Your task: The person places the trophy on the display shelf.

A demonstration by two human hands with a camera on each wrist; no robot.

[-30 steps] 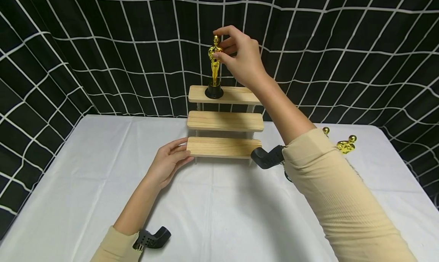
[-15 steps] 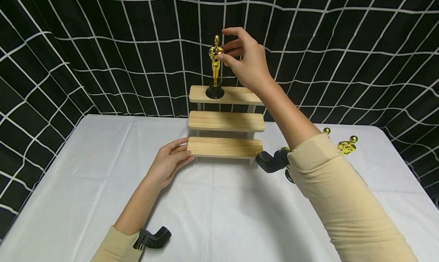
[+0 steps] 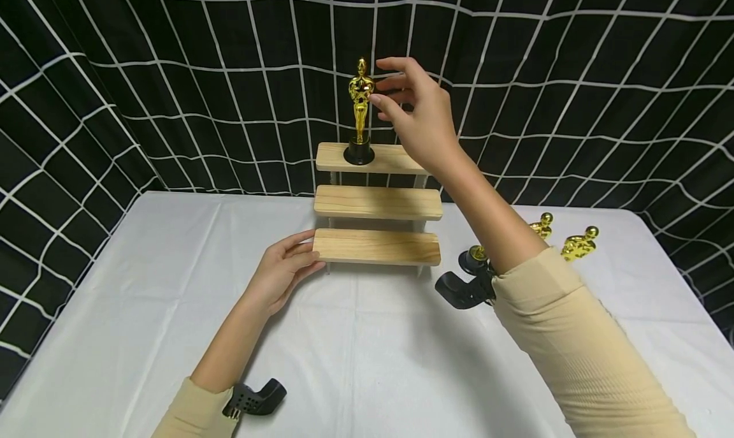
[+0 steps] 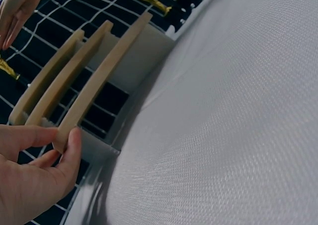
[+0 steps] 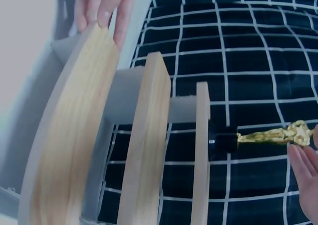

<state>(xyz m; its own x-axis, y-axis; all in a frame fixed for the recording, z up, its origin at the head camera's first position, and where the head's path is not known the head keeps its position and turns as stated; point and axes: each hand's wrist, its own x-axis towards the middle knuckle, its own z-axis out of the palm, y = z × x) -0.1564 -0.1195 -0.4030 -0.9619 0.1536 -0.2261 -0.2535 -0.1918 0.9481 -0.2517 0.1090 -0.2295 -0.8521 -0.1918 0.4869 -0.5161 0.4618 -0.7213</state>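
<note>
A gold trophy statuette [image 3: 360,103] on a round black base stands upright near the left end of the top step of a three-tier wooden display stand [image 3: 376,201]. My right hand [image 3: 421,109] is just right of the statuette, thumb tip close beside its body and the other fingers loosely bent. In the right wrist view, the fingers [image 5: 305,160] are right at the figure's upper part. My left hand [image 3: 287,266] pinches the left end of the lowest step between thumb and fingers, as the left wrist view shows with the hand [image 4: 39,170] at the board's corner.
Several more gold statuettes [image 3: 580,243] lie on the white tablecloth [image 3: 355,361] at the right, partly hidden by my right forearm. One black base [image 3: 471,261] shows beside the wrist camera. A black curtain [image 3: 229,94] with a white grid hangs behind the table.
My right hand has let go of the statuette and drawn back a little to the right. The statuette stays on the top step. My left hand has not moved.
</note>
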